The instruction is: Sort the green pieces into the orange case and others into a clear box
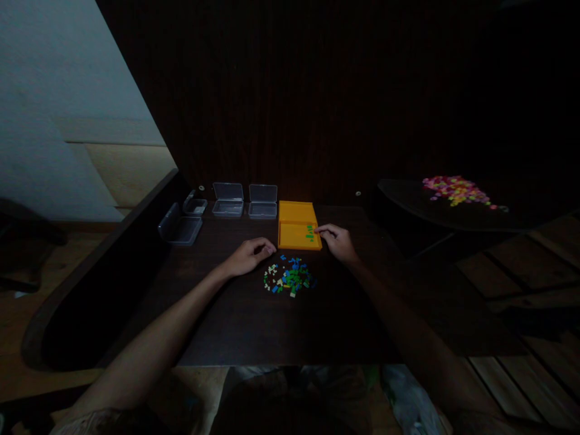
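A shallow yellow box (292,234) lies opened flat on the dark table, several small green bricks (310,233) in the right side of its near half. My right hand (339,243) is at the box's right edge, index finger stretched out toward those bricks, with nothing visible in it. By the near left corner of the box rests my left hand (250,256), its fingers curled and tips together; whatever they may hold is hidden. Just in front of the box spreads a loose pile of small toy bricks (294,279) in green, blue, white and some yellow.
Clear plastic cases with raised lids stand at the back left: one (263,209), another (228,208), a small one (196,207) and a larger one (182,231). On a dark rounded surface at the right is a heap of pink, red and yellow pieces (457,191).
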The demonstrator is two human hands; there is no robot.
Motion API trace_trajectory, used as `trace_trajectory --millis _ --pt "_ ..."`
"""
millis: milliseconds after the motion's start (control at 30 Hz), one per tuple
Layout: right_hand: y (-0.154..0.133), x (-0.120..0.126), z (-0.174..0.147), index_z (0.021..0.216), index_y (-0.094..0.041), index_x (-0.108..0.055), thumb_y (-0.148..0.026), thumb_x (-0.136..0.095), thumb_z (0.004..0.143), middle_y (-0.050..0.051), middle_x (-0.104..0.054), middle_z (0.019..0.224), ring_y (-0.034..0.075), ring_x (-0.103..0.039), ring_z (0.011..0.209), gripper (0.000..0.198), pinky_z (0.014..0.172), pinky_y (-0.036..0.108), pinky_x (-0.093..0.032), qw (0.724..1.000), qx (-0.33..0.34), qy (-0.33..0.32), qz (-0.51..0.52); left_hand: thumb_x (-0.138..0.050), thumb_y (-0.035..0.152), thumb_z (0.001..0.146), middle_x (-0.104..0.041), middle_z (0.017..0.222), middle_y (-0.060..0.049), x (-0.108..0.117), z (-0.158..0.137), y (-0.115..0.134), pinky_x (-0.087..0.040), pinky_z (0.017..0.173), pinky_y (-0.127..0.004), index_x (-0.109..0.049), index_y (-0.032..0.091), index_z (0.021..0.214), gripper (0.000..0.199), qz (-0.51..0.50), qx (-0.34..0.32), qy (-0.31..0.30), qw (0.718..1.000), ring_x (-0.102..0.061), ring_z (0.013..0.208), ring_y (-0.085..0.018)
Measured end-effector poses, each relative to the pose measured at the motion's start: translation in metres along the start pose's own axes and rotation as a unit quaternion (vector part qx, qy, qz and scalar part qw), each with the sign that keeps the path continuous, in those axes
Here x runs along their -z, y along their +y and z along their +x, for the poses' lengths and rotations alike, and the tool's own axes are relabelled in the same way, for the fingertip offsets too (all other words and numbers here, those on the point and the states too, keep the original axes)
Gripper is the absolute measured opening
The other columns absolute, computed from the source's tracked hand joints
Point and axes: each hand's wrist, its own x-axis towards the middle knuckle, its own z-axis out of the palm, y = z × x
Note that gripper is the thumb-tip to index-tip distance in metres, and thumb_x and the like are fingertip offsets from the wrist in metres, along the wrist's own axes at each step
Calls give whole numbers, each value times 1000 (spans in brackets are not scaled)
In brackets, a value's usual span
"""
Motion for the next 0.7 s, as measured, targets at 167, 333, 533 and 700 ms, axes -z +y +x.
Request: trace_trajectory --millis 167,333,533,700 --pt "-2 -2 3 79 -21 -74 -23 -50 82 5 -74 89 21 -66 87 24 76 31 -49 1000 -5 -9 -1 -60 29 83 -61 78 -1 5 -2 -1 -43 68 -25 -68 14 92 19 -24 -13 -51 998 -54 72 -13" --pt "-5 -4 4 81 -19 -74 -22 -49 80 6 -74 88 19 -65 80 24 69 29 -48 999 -16 34 5 -63 21 75 -55 72 0 12 -6 0 -41 63 -23 -68 13 84 12 -12 -29 -70 997 -49 66 -11" --pt "-4 -5 5 81 -18 -73 -23 -50 79 7 -74 87 20 -64 79 24 70 30 -49 999 -19 44 19 -66 28 77 -55 73 -1 14 -7 3 -41 63 -23 -69 13 78 15 7 -45 -86 995 -49 67 -11" --pt "-3 -7 5 78 -20 -73 -22 -50 79 6 -73 85 20 -65 82 23 72 30 -49 998 -19 47 23 -67 35 79 -54 70 0 9 -6 2 -40 62 -23 -68 13 75 23 23 -32 -66 997 -48 65 -11"
